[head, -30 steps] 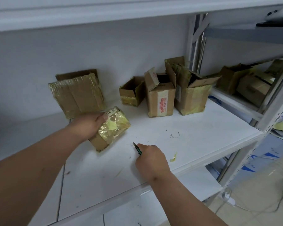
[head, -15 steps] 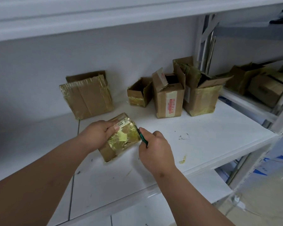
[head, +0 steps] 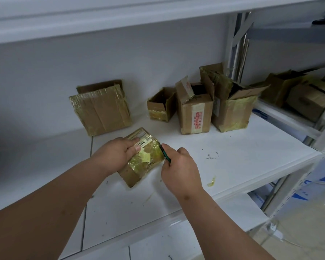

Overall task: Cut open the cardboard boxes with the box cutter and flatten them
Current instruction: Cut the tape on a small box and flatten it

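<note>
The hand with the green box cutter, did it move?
Yes. The right hand brought the green box cutter leftward to the yellow-taped cardboard box, farther from the yellow tape scrap.

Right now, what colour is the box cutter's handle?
Green, seen in the head view: box cutter.
</note>
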The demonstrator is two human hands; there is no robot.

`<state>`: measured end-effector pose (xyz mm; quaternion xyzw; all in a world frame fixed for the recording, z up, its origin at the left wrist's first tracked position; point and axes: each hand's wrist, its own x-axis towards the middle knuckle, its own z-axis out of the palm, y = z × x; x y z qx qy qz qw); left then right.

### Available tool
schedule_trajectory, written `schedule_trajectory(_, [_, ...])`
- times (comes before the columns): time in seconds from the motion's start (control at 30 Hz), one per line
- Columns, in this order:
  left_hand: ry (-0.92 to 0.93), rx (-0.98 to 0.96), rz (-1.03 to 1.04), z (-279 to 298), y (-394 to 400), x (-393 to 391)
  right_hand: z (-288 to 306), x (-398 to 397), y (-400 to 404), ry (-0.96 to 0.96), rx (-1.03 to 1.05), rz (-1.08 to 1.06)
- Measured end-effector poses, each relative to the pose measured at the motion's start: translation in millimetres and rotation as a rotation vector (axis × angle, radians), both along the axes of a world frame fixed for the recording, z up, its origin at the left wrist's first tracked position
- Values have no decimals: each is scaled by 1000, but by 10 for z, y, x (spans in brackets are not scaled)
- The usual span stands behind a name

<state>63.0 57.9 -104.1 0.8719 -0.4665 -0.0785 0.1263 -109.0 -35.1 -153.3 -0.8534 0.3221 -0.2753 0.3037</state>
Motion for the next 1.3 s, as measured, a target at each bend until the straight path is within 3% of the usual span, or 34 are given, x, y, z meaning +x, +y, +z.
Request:
schedule_trajectory(0.2, [-25, 99, 37, -65, -100, -92, -55, -23, 9, -20, -14, 0])
schedule_trajectory(0.37, [49, 9, 89, -142, -159, -103, -103, -73, -15, -18, -28, 11])
schedule_trajectory(0.53, [147, -25, 7, -168, -187, -154, -176, -126, -7, -38, -40, -8])
schedule_trajectory(0.83, [154, -13, 8, -131, -198, -85, -98, -47, -33, -52, -52, 21])
schedule_trajectory(1.3, [89, 45, 6, -214, -275, -114, -91, -137, -81, 272, 99, 49])
